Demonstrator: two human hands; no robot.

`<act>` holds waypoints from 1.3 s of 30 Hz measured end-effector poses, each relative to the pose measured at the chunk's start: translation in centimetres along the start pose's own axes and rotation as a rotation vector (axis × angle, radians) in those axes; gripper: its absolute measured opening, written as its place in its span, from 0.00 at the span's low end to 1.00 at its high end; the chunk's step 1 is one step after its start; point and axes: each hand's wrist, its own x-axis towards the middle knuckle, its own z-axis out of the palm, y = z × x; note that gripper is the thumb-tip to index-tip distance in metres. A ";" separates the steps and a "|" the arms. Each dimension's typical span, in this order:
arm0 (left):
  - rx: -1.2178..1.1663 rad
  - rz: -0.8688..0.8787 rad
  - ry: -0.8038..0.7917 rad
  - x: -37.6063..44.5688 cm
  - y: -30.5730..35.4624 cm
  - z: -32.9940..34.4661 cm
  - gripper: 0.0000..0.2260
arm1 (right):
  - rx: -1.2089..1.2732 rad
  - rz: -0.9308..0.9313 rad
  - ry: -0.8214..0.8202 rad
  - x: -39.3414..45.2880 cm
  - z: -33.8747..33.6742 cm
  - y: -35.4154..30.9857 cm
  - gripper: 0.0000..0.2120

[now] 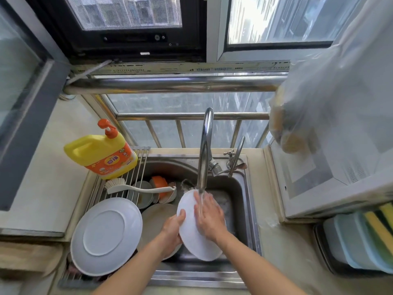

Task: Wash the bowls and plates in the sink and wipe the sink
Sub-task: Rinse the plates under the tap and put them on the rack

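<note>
You are in the rinsing step: a white plate [192, 226] is tilted on edge over the sink [251, 211] at lower centre of the frame, right under the tap [205, 150], with the stream landing on its upper face. Your left hand [173, 227] has its grip clamped on the plate's left rim, thumb on the face and fingers curled behind. Your right hand [209, 218] lies flat on the face with fingers straight and spread, rubbing it in the running water, so that grip is apart and holds nothing. Left of centre, a large plate [106, 236] rests upside down on the rack [136, 165] that spans the sink's left side; I judge it already washed. Below the rack, in the basin, more dishes wait: a beige plate [157, 218] just beside your left hand, and grey and orange bowls [158, 188] further up the frame. A brush [136, 188] lies across the rack, and a soap bottle [102, 155] stands at its upper end. So the task looks early to midway, with several dishes and the sink wipe not yet done. The next move calls for turning the plate to rinse its back, keeping the left grip firm because the wet rim will be slippery. Then set it on the rack beside the large plate, where free room looks scant. At the right edge, on the table [285, 258], sponges [380, 226] sit by a tub, handy for the wipe.
</note>
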 end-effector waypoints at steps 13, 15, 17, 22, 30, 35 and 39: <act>0.021 -0.009 0.060 -0.5 -0.6 2.8 0.17 | 0.208 -0.039 -0.019 0.0 0.9 1.1 0.24; -0.012 -0.020 0.094 -0.1 -0.8 2.5 0.19 | 0.193 0.105 -0.010 0.2 1.0 2.4 0.28; -0.052 -0.019 0.167 0.1 -0.7 1.9 0.20 | 0.237 0.245 -0.043 0.4 1.1 3.9 0.29; -0.051 0.055 0.345 0.2 0.0 0.4 0.16 | 0.490 0.473 -0.122 -0.1 0.5 5.7 0.31; 0.097 -0.056 0.409 3.5 -2.5 -1.5 0.23 | 1.020 0.692 0.010 -0.2 1.1 7.1 0.43; 0.109 -0.181 0.406 3.9 -4.0 -0.6 0.16 | 0.851 0.740 0.051 -0.8 -0.4 6.6 0.34; 0.252 -0.183 0.388 3.2 -4.0 0.2 0.12 | 0.742 0.794 0.031 -1.0 -0.1 6.9 0.29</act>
